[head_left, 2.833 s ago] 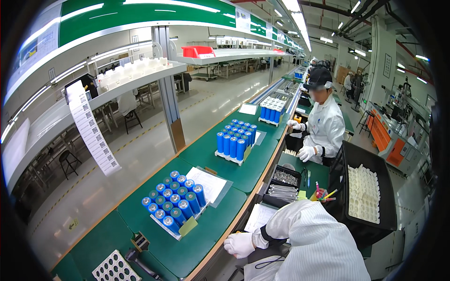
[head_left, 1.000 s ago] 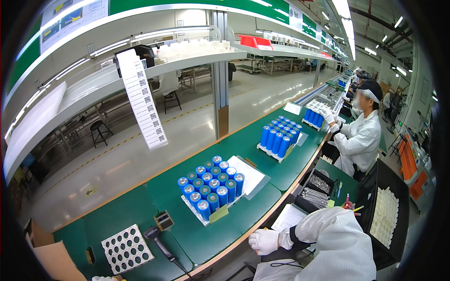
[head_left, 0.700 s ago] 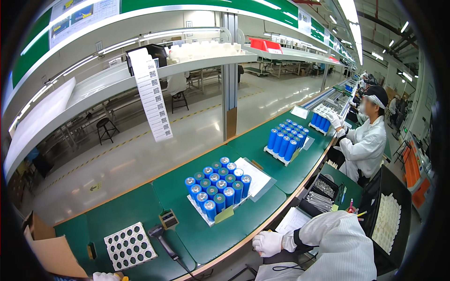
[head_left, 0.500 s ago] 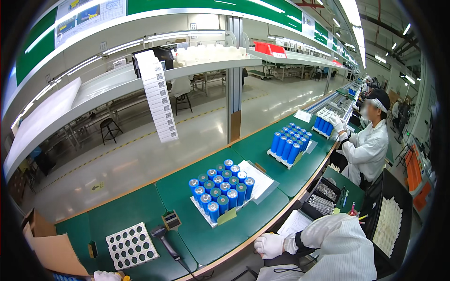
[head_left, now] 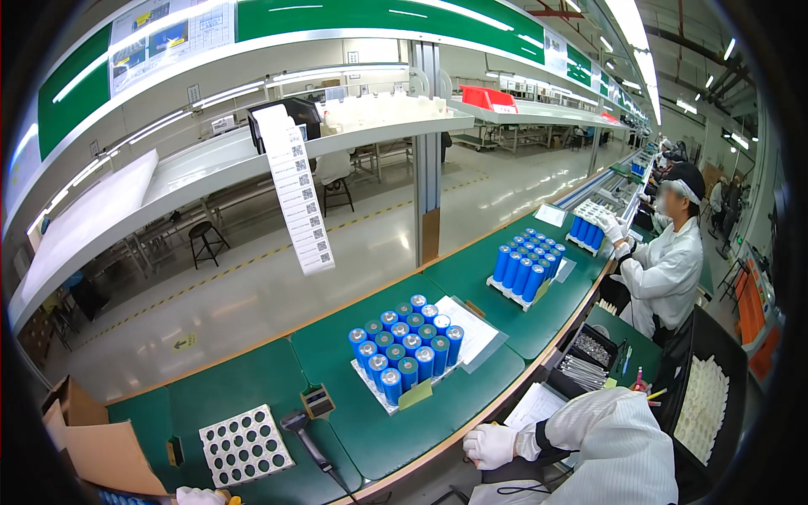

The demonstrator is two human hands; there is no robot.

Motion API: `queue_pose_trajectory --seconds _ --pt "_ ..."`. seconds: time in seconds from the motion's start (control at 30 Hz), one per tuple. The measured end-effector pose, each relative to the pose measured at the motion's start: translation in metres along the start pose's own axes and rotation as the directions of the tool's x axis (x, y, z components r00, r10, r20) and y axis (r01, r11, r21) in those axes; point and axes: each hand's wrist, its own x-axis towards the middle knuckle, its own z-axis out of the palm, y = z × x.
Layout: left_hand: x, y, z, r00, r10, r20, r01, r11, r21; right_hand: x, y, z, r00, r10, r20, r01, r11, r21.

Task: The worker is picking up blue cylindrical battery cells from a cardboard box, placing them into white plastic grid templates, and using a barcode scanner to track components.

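My right hand (head_left: 491,445), in a white glove, is curled at the front edge of the green bench (head_left: 244,379). Its fingers are closed, and whatever may be inside them is hidden. At the bottom edge on the left, only part of my gloved left hand (head_left: 200,497) shows, with a bit of yellow beside it; its fingers are cut off. A white holder plate with round holes (head_left: 246,446) lies just beyond that hand. To the plate's right lies a dark handheld scanner (head_left: 306,441). Mid-bench, blue cylindrical cells (head_left: 391,380) stand upright in rows on a white holder.
An open cardboard box (head_left: 109,454) stands at far left, blue cells (head_left: 122,498) below it. Another cell block (head_left: 526,273) sits farther right, before a white-clad co-worker (head_left: 665,261). Black bins hold metal rods (head_left: 582,372) and pale parts (head_left: 700,408). A label strip (head_left: 303,210) hangs from the shelf.
The whole view has shifted slightly, so the bench and its things appear a little farther right and lower. My right hand stays closed by the bench edge; nothing has visibly been picked up.
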Motion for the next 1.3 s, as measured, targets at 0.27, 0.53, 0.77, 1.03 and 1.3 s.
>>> queue_pose_trajectory --seconds 0.27,0.53,0.77,1.03,1.3 --pt "0.0004 -0.0012 0.0045 1.0 0.005 -0.003 -0.005 1.0 -0.009 0.0008 0.0003 0.0003 1.0 -0.009 -0.001 0.009 1.0 -0.021" --pt "0.0011 -0.0033 0.0076 1.0 0.018 -0.002 -0.018 1.0 -0.001 0.0013 -0.0016 -0.0014 1.0 0.005 0.024 -0.005 1.0 -0.007" --pt "-0.0001 -0.002 0.0036 0.998 0.015 -0.059 -0.017 0.999 -0.029 0.0016 0.0006 -0.0026 1.0 -0.02 0.007 0.02 1.0 -0.003" --pt "-0.0008 -0.0014 0.0028 0.998 0.019 -0.052 -0.021 1.0 -0.02 0.0017 0.0002 -0.002 0.998 -0.029 -0.048 0.028 0.999 -0.023" --pt "-0.0013 -0.0028 0.0062 0.995 0.041 -0.086 -0.042 0.999 -0.008 0.0003 0.0001 -0.0024 0.999 -0.007 0.037 0.008 1.0 -0.023"
